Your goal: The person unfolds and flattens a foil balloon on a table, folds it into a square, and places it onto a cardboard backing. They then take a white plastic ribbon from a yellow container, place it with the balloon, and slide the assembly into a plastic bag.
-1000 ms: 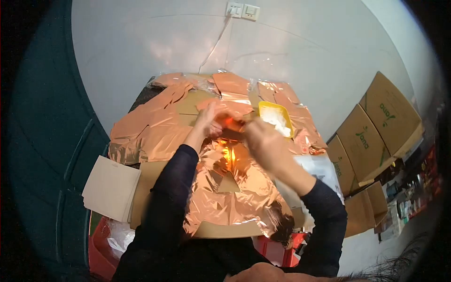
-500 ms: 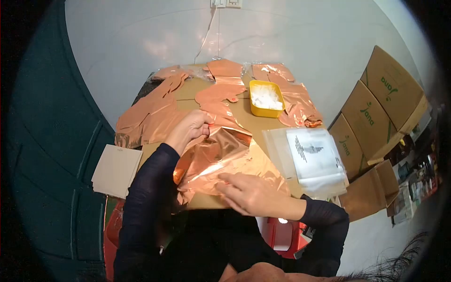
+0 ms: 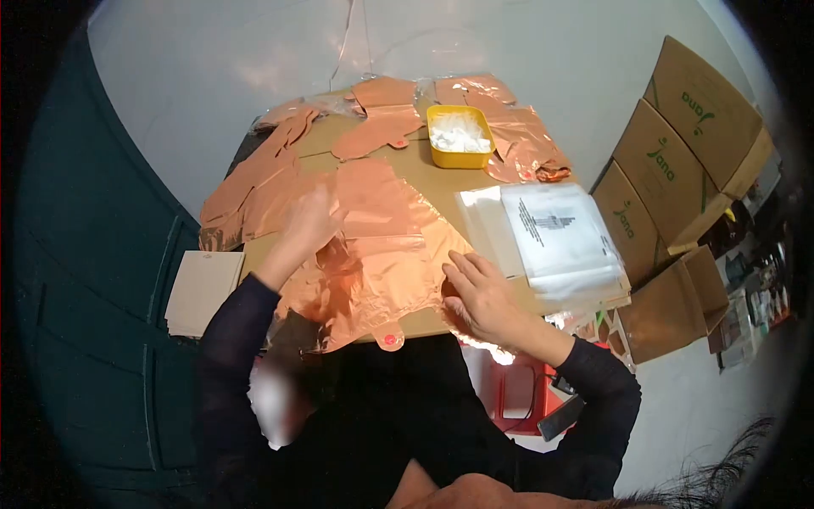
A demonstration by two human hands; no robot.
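Observation:
A flat copper-coloured foil balloon lies spread at the near edge of the table, its tab with a red dot pointing toward me. My left hand is over the balloon's left side, smeared by motion, so its fingers cannot be made out. On the right edge of the foil rests my right hand, fingers stretched and apart. Some shiny foil hangs over the table edge below that hand. More flat foil balloons lie stacked at the left, and another balloon with a red-dotted tab sits farther back.
A yellow tub of white pieces stands at the back. Clear plastic bags with dark print lie at the right, near stacked cardboard boxes. Pale cards are piled at the left edge. More foil lies at back right.
The balloon's raised, crumpled upper part now lies flatter, and its red-dotted tab shows at the front. My right hand has shifted right and up to the foil's edge; my left hand has moved left.

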